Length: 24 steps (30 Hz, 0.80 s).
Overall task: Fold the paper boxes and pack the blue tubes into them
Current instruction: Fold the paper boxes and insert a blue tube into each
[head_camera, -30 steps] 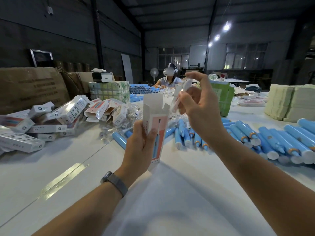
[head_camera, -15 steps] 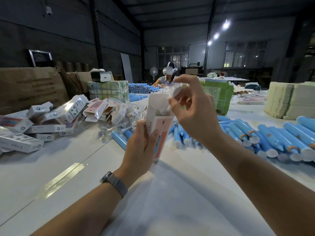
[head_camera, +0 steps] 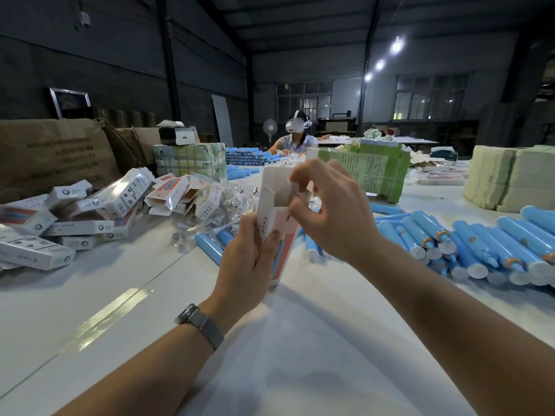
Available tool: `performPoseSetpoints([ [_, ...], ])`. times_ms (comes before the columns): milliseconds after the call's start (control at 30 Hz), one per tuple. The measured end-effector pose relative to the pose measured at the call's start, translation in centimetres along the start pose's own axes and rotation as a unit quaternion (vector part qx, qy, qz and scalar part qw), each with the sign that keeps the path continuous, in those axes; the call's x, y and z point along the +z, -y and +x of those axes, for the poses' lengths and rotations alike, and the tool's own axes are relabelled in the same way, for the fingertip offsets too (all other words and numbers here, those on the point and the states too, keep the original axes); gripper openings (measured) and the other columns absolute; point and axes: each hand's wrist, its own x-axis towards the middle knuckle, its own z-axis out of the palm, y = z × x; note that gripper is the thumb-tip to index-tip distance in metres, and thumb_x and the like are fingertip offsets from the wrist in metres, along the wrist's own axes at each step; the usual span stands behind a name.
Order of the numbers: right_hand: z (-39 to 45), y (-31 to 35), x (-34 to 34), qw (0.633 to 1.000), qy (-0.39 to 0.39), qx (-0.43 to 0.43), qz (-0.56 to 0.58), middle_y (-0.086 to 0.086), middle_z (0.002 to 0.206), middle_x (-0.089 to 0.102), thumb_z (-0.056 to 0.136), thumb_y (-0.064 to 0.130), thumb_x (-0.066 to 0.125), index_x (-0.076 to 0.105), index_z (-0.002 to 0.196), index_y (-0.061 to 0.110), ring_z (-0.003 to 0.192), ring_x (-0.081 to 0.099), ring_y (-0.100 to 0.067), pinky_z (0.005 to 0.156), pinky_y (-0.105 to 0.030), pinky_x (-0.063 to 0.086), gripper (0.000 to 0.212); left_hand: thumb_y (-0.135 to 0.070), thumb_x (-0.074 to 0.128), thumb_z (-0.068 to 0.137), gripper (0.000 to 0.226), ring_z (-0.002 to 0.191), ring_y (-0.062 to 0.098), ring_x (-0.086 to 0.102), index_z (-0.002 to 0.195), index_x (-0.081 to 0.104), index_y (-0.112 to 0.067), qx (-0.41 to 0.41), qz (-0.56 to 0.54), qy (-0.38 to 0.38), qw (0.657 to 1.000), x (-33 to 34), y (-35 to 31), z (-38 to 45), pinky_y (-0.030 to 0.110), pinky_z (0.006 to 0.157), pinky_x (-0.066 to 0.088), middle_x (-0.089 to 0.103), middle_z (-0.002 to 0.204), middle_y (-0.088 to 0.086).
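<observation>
My left hand (head_camera: 249,259) holds a white and orange paper box (head_camera: 271,190) upright over the table, its top flap open. A blue tube shows through the box's front. My right hand (head_camera: 333,211) is at the box's mouth, its fingertips pinched on a small clear-wrapped piece (head_camera: 292,183) that goes down into the opening. Loose blue tubes (head_camera: 480,244) with white caps lie in a broad pile to the right. More tubes (head_camera: 208,247) lie just behind the box.
Filled boxes (head_camera: 90,211) are heaped at the left on the white table (head_camera: 90,295), with a heap of clear-wrapped pieces (head_camera: 231,199) beside them. A green bundle (head_camera: 372,169) and pale stacks (head_camera: 510,181) stand behind. A person (head_camera: 295,136) works across the table.
My right hand came down from above the box to its open top, bringing the clear-wrapped piece into the mouth. My left hand kept the box upright in place.
</observation>
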Motion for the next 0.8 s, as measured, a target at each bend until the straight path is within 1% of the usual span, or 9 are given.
performPoseSetpoints([
  [100,-0.6,-0.7,0.4,0.998,0.019,-0.021,-0.058,-0.005,0.101,0.058,0.090,0.029,0.054,0.068,0.084,0.009,0.094,0.050,-0.024,0.068,-0.034,0.045,0.025,-0.050,0.040,0.095,0.037,0.082,0.018,0.067,0.111,0.042,-0.017,-0.003,-0.003,-0.002,1.000,0.0,0.2,0.0,0.044,0.067,0.059,0.063,0.095,-0.001],
  [233,-1.2,-1.1,0.9,0.994,0.104,0.017,-0.033,-0.005,0.116,0.055,0.097,0.034,0.044,0.071,0.095,0.009,0.107,0.049,-0.027,0.081,-0.043,0.047,0.037,-0.055,0.038,0.093,0.039,0.082,0.010,0.066,0.110,0.041,-0.021,-0.008,-0.015,0.001,1.000,0.0,0.4,0.1,0.034,0.066,0.059,0.061,0.095,-0.008],
  [300,-1.1,-1.0,1.0,0.993,0.110,0.030,0.027,-0.002,0.113,0.056,0.098,0.033,0.043,0.068,0.102,0.012,0.101,0.053,-0.021,0.079,-0.041,0.048,0.033,-0.053,0.038,0.095,0.035,0.081,0.010,0.066,0.112,0.040,-0.022,-0.004,-0.008,-0.004,1.000,0.0,0.5,0.1,0.037,0.065,0.059,0.062,0.095,-0.007],
  [400,-1.0,-0.7,1.2,0.985,0.082,0.071,0.132,0.010,0.105,0.058,0.099,0.031,0.050,0.055,0.113,0.022,0.086,0.059,-0.007,0.070,-0.032,0.053,0.017,-0.047,0.038,0.098,0.029,0.090,0.005,0.068,0.123,0.029,-0.036,0.013,-0.028,0.000,1.000,-0.1,0.2,0.1,0.022,0.065,0.058,0.062,0.105,-0.013],
  [500,-0.9,-0.3,1.2,0.962,0.073,0.114,0.235,0.015,0.099,0.060,0.095,0.028,0.060,0.043,0.116,0.034,0.075,0.065,-0.007,0.062,-0.029,0.056,0.027,-0.035,0.042,0.100,0.036,0.099,-0.001,0.066,0.131,0.023,-0.040,0.030,-0.065,-0.013,0.997,-0.1,-0.7,0.0,0.016,0.070,0.056,0.054,0.117,-0.030],
  [533,-0.9,-0.2,1.2,0.957,0.071,0.121,0.253,0.013,0.097,0.061,0.093,0.027,0.062,0.042,0.116,0.035,0.073,0.065,-0.010,0.062,-0.032,0.057,0.032,-0.035,0.043,0.100,0.036,0.101,0.001,0.066,0.133,0.027,-0.035,0.037,-0.067,-0.029,0.997,-0.1,-0.9,0.0,0.019,0.071,0.057,0.053,0.121,-0.029],
  [633,-0.8,-0.1,1.2,0.955,0.067,0.125,0.262,0.010,0.093,0.062,0.088,0.028,0.068,0.042,0.116,0.035,0.069,0.062,-0.013,0.064,-0.042,0.057,0.039,-0.039,0.044,0.100,0.044,0.104,0.010,0.067,0.138,0.038,-0.019,0.036,-0.067,-0.076,0.994,-0.2,-1.3,0.4,0.027,0.073,0.060,0.058,0.125,-0.004],
  [733,-1.0,-0.1,1.5,0.954,0.055,0.131,0.265,0.007,0.095,0.064,0.087,0.030,0.069,0.043,0.113,0.033,0.072,0.063,-0.014,0.065,-0.041,0.057,0.037,-0.036,0.043,0.100,0.042,0.097,0.006,0.070,0.140,0.032,-0.032,0.044,-0.071,-0.074,0.994,-0.5,-1.6,0.6,0.022,0.070,0.060,0.059,0.124,-0.010],
  [800,-1.2,0.0,1.7,0.950,0.036,0.142,0.274,0.008,0.095,0.064,0.086,0.029,0.070,0.044,0.108,0.034,0.073,0.063,-0.011,0.064,-0.035,0.056,0.035,-0.034,0.041,0.101,0.040,0.096,0.007,0.071,0.139,0.032,-0.034,0.057,-0.053,-0.069,0.995,-0.6,-1.5,0.6,0.023,0.071,0.061,0.060,0.130,-0.003],
])
